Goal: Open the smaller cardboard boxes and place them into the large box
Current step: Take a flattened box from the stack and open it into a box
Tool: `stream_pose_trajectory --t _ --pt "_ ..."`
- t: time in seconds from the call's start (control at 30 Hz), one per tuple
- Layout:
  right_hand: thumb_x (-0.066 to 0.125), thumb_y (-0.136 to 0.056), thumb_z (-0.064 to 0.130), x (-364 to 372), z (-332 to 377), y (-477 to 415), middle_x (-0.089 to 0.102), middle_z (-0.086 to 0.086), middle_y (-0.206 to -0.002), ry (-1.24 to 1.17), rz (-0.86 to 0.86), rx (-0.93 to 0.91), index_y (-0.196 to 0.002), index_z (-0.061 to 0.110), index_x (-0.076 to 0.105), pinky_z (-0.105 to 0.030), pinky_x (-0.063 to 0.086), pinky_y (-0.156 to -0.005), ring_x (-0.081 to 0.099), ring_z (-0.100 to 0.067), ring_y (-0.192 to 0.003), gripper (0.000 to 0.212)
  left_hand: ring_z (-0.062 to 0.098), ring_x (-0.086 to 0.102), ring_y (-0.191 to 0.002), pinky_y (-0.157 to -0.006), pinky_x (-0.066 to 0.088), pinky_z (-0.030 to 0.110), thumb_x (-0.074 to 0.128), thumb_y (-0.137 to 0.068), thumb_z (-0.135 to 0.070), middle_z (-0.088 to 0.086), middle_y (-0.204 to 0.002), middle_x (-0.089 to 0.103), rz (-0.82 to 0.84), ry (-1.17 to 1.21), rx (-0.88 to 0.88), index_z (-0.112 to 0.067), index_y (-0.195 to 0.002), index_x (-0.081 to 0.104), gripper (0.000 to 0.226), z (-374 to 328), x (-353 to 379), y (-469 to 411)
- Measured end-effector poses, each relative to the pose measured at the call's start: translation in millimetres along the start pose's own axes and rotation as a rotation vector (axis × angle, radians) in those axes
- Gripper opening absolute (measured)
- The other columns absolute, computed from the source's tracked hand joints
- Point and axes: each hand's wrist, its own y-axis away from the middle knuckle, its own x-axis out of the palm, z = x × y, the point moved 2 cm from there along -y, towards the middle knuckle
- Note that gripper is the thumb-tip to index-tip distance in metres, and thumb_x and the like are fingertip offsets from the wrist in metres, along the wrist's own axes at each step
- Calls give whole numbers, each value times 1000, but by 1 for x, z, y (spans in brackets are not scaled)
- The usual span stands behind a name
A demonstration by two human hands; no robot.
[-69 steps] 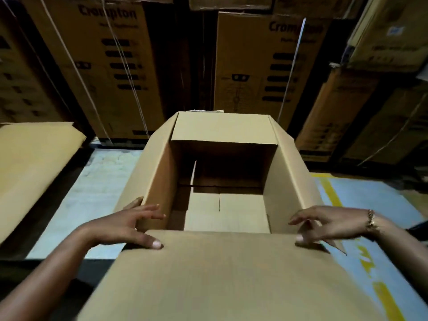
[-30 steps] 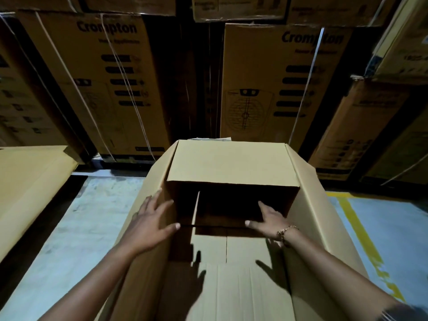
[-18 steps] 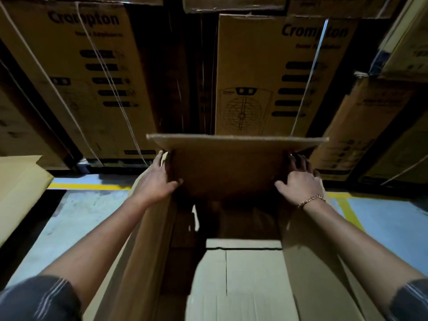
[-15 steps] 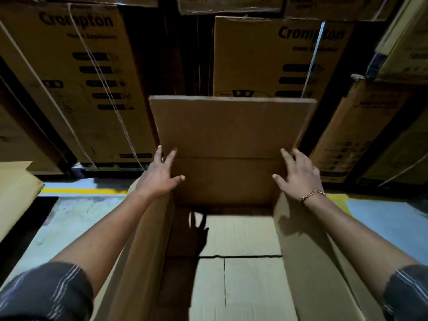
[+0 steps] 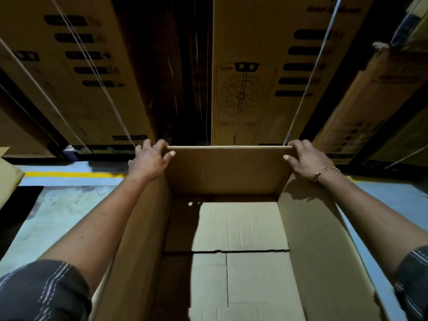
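Note:
A large open cardboard box (image 5: pixel 319 239) stands on the floor right below me, its bottom flaps meeting along a dark seam. Its far wall (image 5: pixel 227 172) stands upright with the far flap folded over outward, out of sight. My left hand (image 5: pixel 150 161) grips the far left corner of that top edge, fingers curled over it. My right hand (image 5: pixel 308 158), with a gold bracelet at the wrist, grips the far right corner the same way. No smaller box lies inside.
Tall strapped printed cartons (image 5: pixel 259 72) are stacked close behind the box. A yellow floor line (image 5: pixel 69 174) runs at the left on the grey floor. Flat cardboard (image 5: pixel 8 179) lies at the left edge.
The far flap, first lying inward over the opening, was lifted upright and is now folded back outward. Both hands moved from inside the box to the far top corners.

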Motion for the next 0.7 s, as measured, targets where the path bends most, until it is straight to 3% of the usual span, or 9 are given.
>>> stream_pose_trajectory --t 0.27,0.5,0.57,0.63,0.7 --pt "42 -102 47 0 0 -2 46 -9 -134 16 -14 0 -134 26 43 -47 50 -88 58 -41 -112 38 39 47 -124 -87 51 56 41 -102 -54 16 -136 40 -29 -36 31 -25 -136 44 45 -2 1 1" --pt "44 -102 44 -2 3 2 42 -8 -143 -23 -21 23 -138 27 39 -47 50 -87 58 -38 -113 40 40 52 -124 -75 45 44 39 -103 -54 16 -143 37 -25 -36 38 -28 -144 39 49 -3 1 4" --pt "50 -101 40 -5 8 11 29 -6 -158 -57 -1 56 -148 24 29 -48 49 -93 56 -38 -121 53 43 47 -132 -86 48 49 39 -102 -55 16 -156 29 10 12 -2 -30 -154 29 58 -3 -4 12" --pt "55 -99 38 -8 7 24 7 -3 -168 -105 44 85 -158 25 7 -51 42 -106 46 -40 -135 77 46 36 -142 -106 40 54 43 -101 -57 17 -166 16 49 99 -62 -28 -161 11 75 0 -9 25" --pt "58 -97 36 -13 1 47 2 -3 -169 -116 90 143 -158 28 -10 -51 37 -113 38 -41 -142 92 44 29 -147 -114 32 52 50 -99 -54 17 -168 11 84 109 -90 -21 -162 0 87 4 -12 47"
